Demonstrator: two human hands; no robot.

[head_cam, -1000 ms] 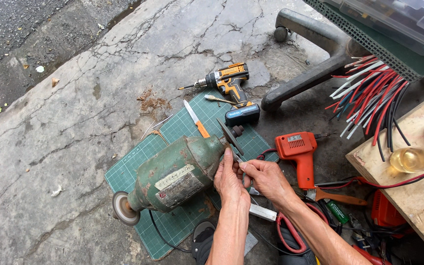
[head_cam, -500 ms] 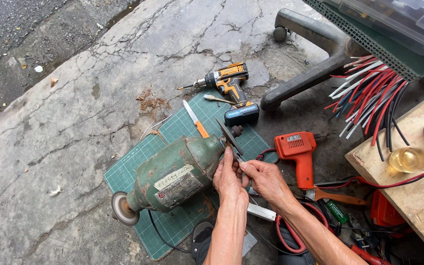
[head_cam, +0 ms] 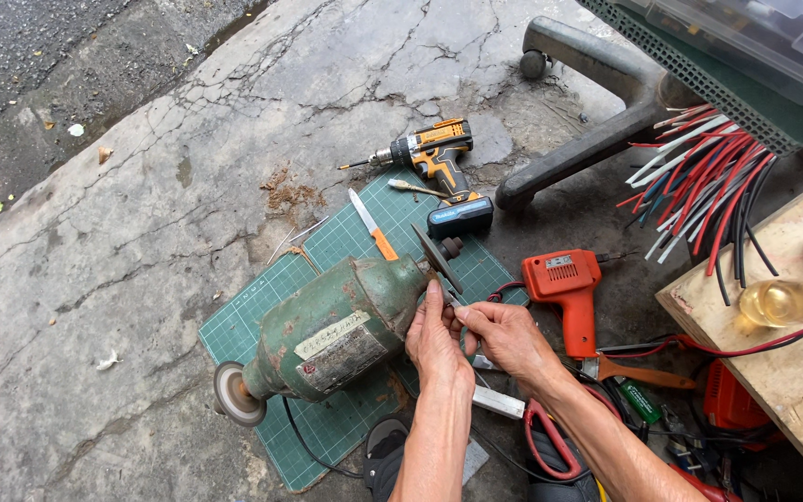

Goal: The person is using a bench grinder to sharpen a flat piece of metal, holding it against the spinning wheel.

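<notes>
Nothing much has shifted since a second ago: my left hand [head_cam: 436,339] still presses the green bench grinder [head_cam: 332,327], pale rectangular label on its side, lying on the green cutting mat [head_cam: 262,297]; my right hand [head_cam: 506,336] fingers stay pinched on a small metal tool [head_cam: 452,298] at its disc.
</notes>
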